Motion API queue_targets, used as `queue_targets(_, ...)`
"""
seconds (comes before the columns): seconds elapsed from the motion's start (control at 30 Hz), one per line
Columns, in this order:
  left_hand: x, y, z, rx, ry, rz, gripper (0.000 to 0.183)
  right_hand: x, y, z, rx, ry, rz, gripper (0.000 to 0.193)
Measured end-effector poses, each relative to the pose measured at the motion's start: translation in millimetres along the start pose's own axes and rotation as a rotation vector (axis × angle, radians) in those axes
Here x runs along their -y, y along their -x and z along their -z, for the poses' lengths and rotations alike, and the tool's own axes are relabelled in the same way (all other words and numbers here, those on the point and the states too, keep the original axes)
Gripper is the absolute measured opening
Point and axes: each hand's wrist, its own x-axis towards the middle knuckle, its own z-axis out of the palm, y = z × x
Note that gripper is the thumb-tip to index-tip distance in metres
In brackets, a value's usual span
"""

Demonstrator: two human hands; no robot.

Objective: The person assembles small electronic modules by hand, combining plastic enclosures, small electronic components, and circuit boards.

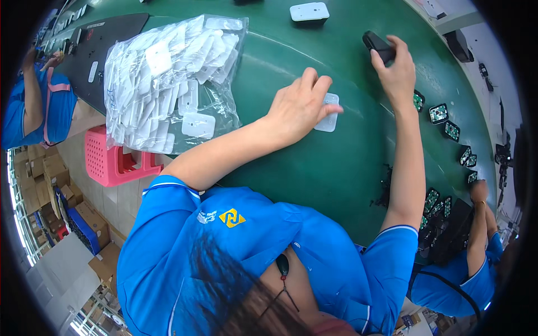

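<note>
From my end I read the step as handling two loose parts at once: the right hand (397,73) is closed about the near end of a black case (381,47) in the upper right of the frame, thumb on one side and fingers on the other, while the left hand (302,106) sits over a white plate (328,117) just right of centre. That left hand is half open, fingers bent and thumb reaching across the plate — I see no firm grip, and from this steep angle I can't tell whether the thumb touches it or hangs just above. The plate appears to lie flat on the green table (269,168); whether the case is lifted or rests there, I can't fairly say. As I judge it, the next move calls for the left thumb and fingers to settle on the plate's edges, with the right hand keeping the case steady and well oriented — a white-topped black unit (309,14) at the top of the frame suggests the two kinds of part belong together. I would mind the clear bag of white plates (168,89) at upper left, near the left forearm.
</note>
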Motion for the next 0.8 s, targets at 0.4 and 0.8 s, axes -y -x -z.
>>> queue_targets(0.4, -11, 19, -11, 0.026, -0.246, -0.097, 0.058, 32, 137, 87, 0.175, 0.121, -0.055, 0.029)
queue_targets(0.8, 15, 8, 0, 0.054, -0.038, -0.376, 0.041, 50, 147, 94, 0.221, -0.029, -0.073, 0.043)
